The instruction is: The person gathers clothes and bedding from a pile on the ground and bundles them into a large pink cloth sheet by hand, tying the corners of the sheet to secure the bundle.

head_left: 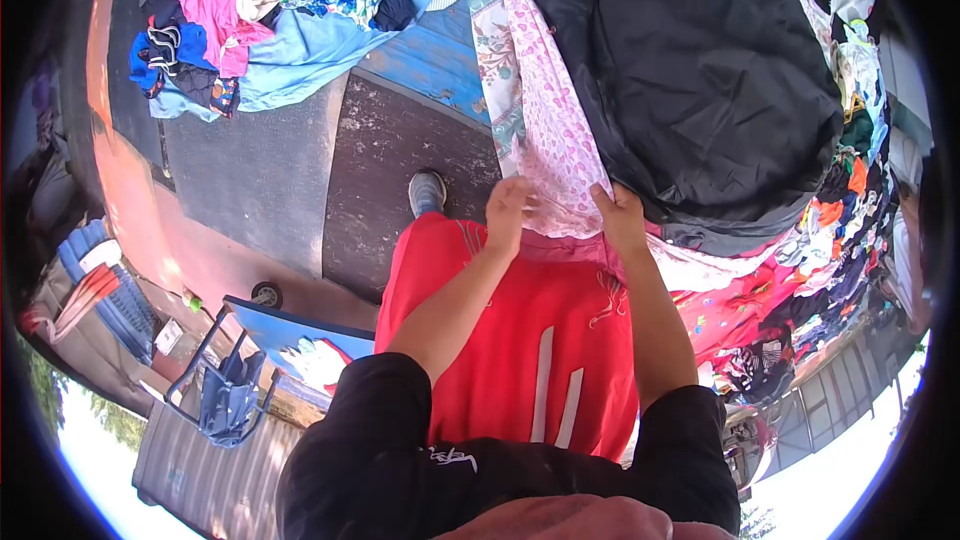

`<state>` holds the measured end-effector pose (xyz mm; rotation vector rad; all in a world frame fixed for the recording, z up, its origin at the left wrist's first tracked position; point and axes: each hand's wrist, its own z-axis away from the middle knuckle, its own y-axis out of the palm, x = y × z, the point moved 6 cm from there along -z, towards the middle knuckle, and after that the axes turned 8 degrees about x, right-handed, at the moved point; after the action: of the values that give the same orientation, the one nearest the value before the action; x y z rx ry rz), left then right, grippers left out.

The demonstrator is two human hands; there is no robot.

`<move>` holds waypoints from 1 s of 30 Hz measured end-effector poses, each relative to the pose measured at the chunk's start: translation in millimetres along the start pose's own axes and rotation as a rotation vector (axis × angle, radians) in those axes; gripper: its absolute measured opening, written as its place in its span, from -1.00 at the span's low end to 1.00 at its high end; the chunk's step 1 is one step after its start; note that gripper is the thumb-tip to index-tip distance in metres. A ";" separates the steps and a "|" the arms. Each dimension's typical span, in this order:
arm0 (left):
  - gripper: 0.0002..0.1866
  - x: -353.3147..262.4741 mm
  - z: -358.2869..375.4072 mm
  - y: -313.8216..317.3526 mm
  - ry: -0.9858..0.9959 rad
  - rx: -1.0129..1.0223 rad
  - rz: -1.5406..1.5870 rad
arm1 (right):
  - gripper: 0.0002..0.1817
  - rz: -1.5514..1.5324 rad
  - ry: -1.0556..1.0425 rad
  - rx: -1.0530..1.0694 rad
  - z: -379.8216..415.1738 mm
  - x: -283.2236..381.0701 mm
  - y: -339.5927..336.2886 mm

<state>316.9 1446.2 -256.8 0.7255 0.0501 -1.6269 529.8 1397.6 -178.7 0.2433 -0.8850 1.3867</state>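
Holding the pink cloth [555, 140] by its near edge, both hands were up in front of the person. The left hand [508, 212] had its fingers [520, 190] curled on the cloth. The right hand [622, 218] pinched the same edge, just beside a big black jacket [720, 70]. The pink cloth had little hearts on it and lay stretched away from the hands, next to a flowery cloth [492, 50]. Below the hands was red cloth with white stripes [530, 340]. A pile of clothes [270, 0] sat well apart, on the far left. To do this well, I think both hands should hold the edge tight and level, so the thin cloth stays flat and does not slip or catch under the jacket.
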 end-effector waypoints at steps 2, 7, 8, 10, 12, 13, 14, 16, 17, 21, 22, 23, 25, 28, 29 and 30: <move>-0.49 26.0 -36.3 -28.1 -0.275 -0.181 -0.119 | -0.69 -0.029 0.022 0.017 5.0 -0.1 3.4; -0.37 97.2 -94.1 -23.0 -0.697 0.036 0.569 | -0.69 -0.096 0.064 0.026 4.2 -15.0 9.6; -0.40 100.5 -99.3 -25.5 -0.685 0.017 0.650 | -0.70 -0.103 0.061 0.030 4.8 -17.6 10.4; -0.50 117.2 -114.6 -47.4 -0.690 -0.072 0.748 | -0.70 -0.126 0.047 0.032 6.7 -12.1 10.1; -0.53 110.4 -118.3 -65.8 -0.626 -0.062 0.696 | -0.71 -0.162 0.025 0.027 7.0 -12.3 10.4; -0.55 100.5 -119.6 -74.4 -0.596 -0.054 0.663 | -0.71 -0.185 0.013 0.019 6.5 -12.4 10.8; -0.59 100.0 -125.4 -88.7 -0.579 0.046 0.642 | -0.72 -0.173 -0.009 -0.004 6.6 -9.5 9.2; -0.65 38.9 -104.3 -120.2 -0.282 -0.208 0.514 | -0.73 -0.149 -0.056 -0.043 9.4 -1.7 6.9; -0.70 -55.4 -47.2 -98.3 -0.164 -0.600 -0.015 | -0.74 -0.187 0.070 0.022 13.0 -11.9 10.8; -0.77 -267.5 48.5 -114.4 0.760 -0.639 -0.359 | -0.73 -0.170 0.137 0.012 63.2 -12.1 -2.1; -0.78 -330.2 93.7 -84.9 0.874 -0.651 -0.327 | -0.74 -0.076 0.078 -0.049 88.4 -1.9 -16.3; -0.78 -386.2 133.4 -65.9 1.059 -0.644 -0.434 | -0.76 -0.119 0.082 -0.079 116.1 -2.8 -28.0; -0.76 -465.5 194.9 -33.8 1.165 -0.502 -0.483 | -0.83 -0.199 0.154 -0.115 175.0 -17.0 -60.0; -0.79 -507.1 253.5 27.4 1.236 -0.372 -0.671 | -0.89 -0.448 0.269 -0.272 272.1 -47.2 -112.7; -0.80 -509.5 274.4 57.5 1.302 -0.354 -0.834 | -0.89 -0.513 0.271 -0.329 303.8 -52.0 -134.8; -0.81 -502.0 295.9 94.1 1.370 -0.345 -1.000 | -0.89 -0.644 0.302 -0.405 335.4 -49.0 -156.3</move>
<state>281.9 1740.7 253.6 1.5339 1.8591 -1.5768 543.2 1115.7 65.7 -0.0019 -0.7249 0.6077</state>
